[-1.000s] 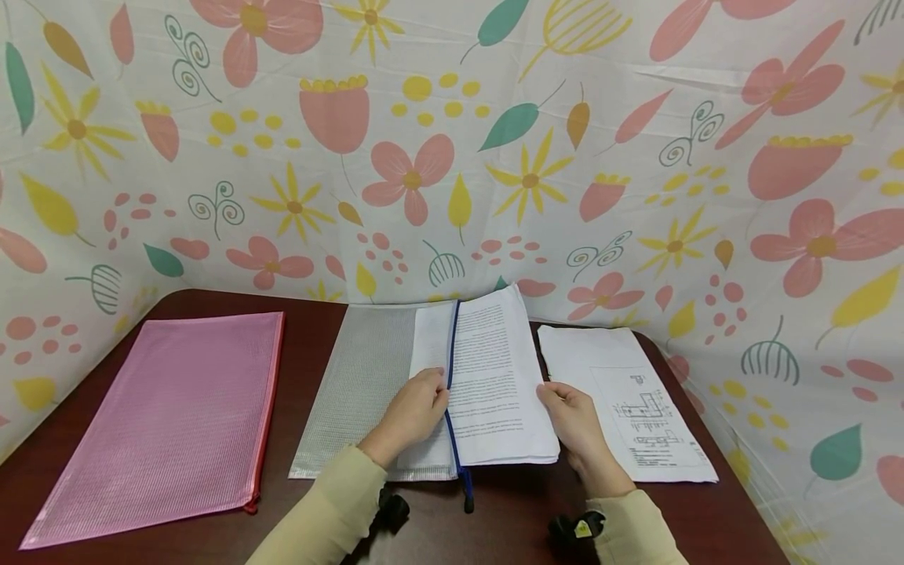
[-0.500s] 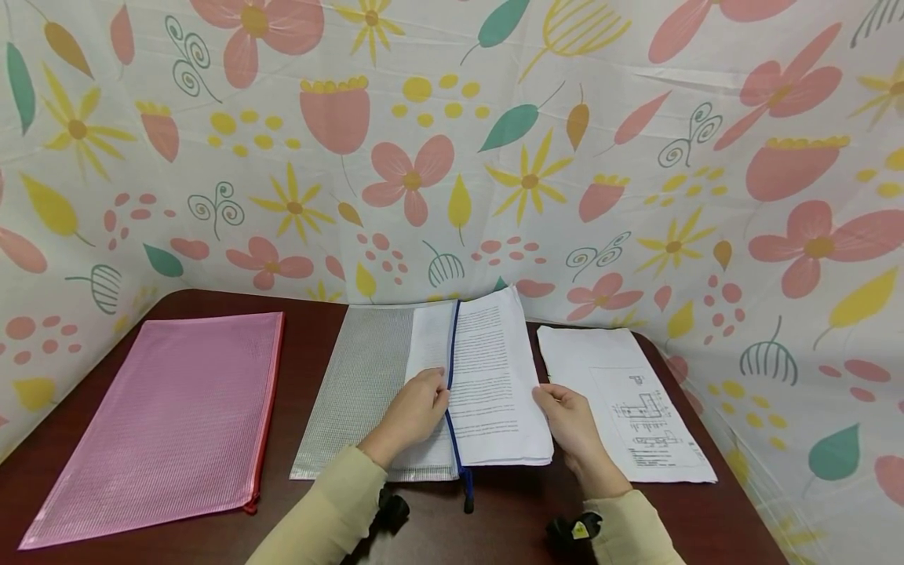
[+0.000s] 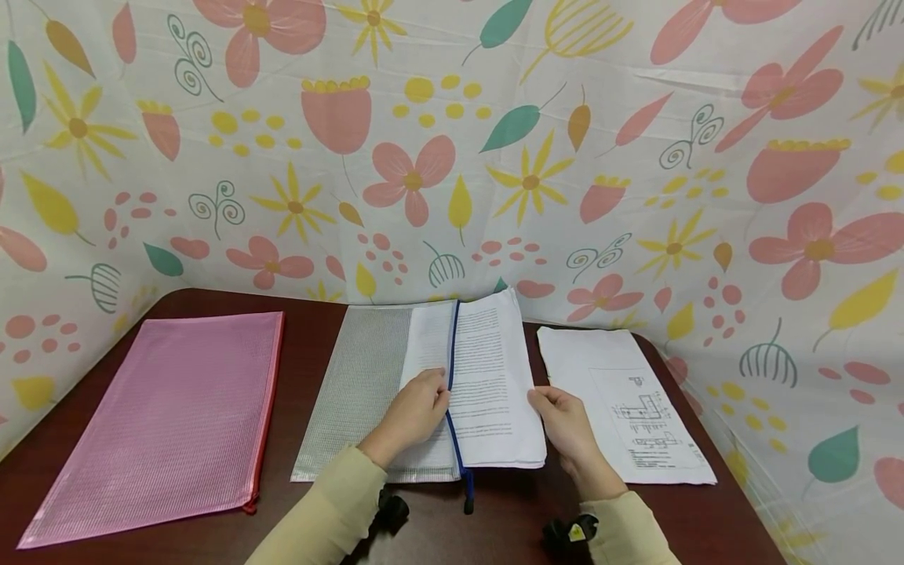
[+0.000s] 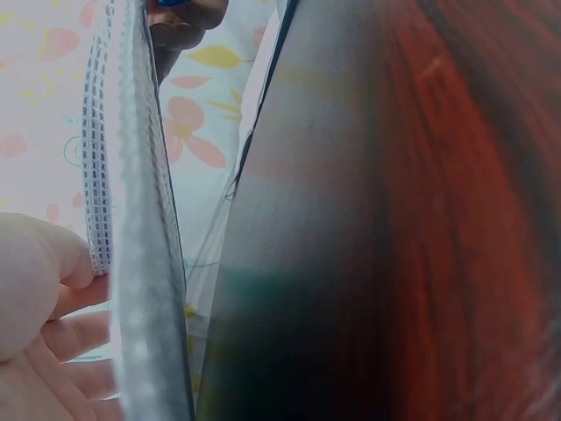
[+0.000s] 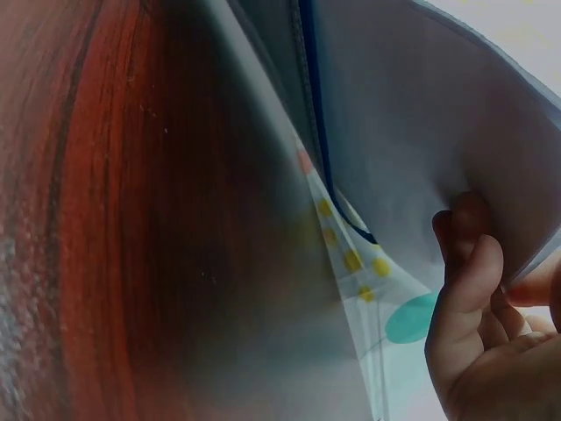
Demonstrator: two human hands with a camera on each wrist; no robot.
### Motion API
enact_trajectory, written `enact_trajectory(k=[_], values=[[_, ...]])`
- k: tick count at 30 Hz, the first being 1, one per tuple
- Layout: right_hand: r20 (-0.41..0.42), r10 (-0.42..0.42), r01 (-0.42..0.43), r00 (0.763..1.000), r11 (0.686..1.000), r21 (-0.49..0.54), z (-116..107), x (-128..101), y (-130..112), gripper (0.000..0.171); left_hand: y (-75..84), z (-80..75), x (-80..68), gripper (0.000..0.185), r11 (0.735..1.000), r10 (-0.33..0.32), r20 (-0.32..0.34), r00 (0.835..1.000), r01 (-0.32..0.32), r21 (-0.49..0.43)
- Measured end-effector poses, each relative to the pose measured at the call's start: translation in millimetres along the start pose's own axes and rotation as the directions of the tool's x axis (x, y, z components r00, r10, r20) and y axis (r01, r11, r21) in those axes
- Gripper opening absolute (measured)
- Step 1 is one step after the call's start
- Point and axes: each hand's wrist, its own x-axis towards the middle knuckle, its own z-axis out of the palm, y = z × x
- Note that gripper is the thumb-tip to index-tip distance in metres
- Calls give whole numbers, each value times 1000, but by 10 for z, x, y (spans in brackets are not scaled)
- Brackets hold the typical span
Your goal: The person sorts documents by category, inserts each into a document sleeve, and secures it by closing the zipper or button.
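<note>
In the head view, a clear mesh zip pouch point(image 3: 353, 392) with a blue zipper lies at the middle of the table. A stack of printed paper point(image 3: 487, 377) sits partly inside it, the rest sticking out to the right past the zipper. My left hand point(image 3: 412, 410) grips the pouch at its zipper edge. On the right edge of the stack, my right hand point(image 3: 567, 428) pinches the sheets between thumb and fingers. The right wrist view shows the underside of the paper point(image 5: 412, 114) lifted, with fingers beneath it. Seen edge-on in the left wrist view is the pouch point(image 4: 145, 263).
A pink mesh pouch point(image 3: 176, 416) with a red zipper lies on the left of the dark table point(image 3: 494, 534). To the right rests another paper stack point(image 3: 628, 392) with a printed drawing. Flowered cloth point(image 3: 452, 157) hangs behind the table and along its sides.
The paper stack has slid a little left, deeper into the clear pouch, and my right hand has moved left with it. My left hand stays at the zipper edge.
</note>
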Motion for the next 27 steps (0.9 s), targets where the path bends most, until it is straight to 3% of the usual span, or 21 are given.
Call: enact_trajectory(k=[13,27], values=[[51,-42,41,998,999,9,-14,-4,6,26,-30,-11,12,23,1000,-17,7,1000,17,-3],[56,-37,37,998,999,-3,8,-26,-2,27,-26,23,-3,23,1000,22,5,1000,-22,4]])
